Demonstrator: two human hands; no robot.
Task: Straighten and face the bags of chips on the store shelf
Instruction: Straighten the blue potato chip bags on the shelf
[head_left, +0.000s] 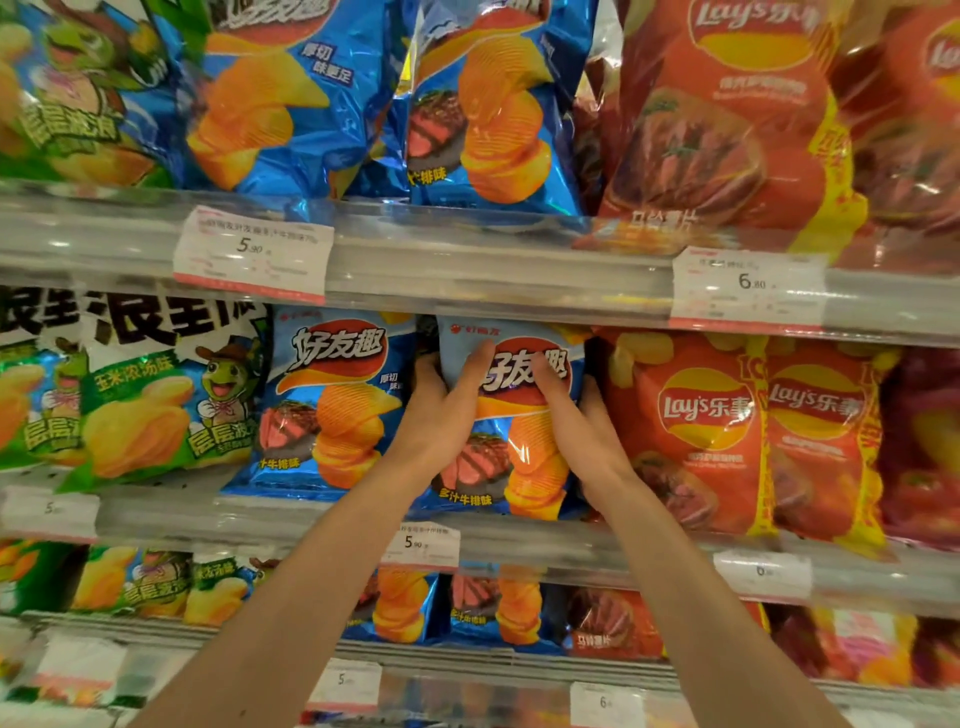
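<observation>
1. Head view, frame centre: we're mid-facing one blue chip bag (511, 415) on the middle shelf (519, 538).
2. Left hand (447, 410) and right hand (576, 421) both grip that bag by its sides, thumbs across the front.
3. Next, we'd judge: square it upright beside the neighbouring blue bag (332, 405), then let go.

Blue chip bag (511, 441) upright, facing front, middle shelf.

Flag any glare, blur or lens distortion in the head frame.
Head view: glare streaks on the glossy upper blue bags and the clear shelf rails; edges and price tags soft, small print unreadable; wide-angle bowing of the shelves; both hands and the held blue bag comparatively sharp.
</observation>
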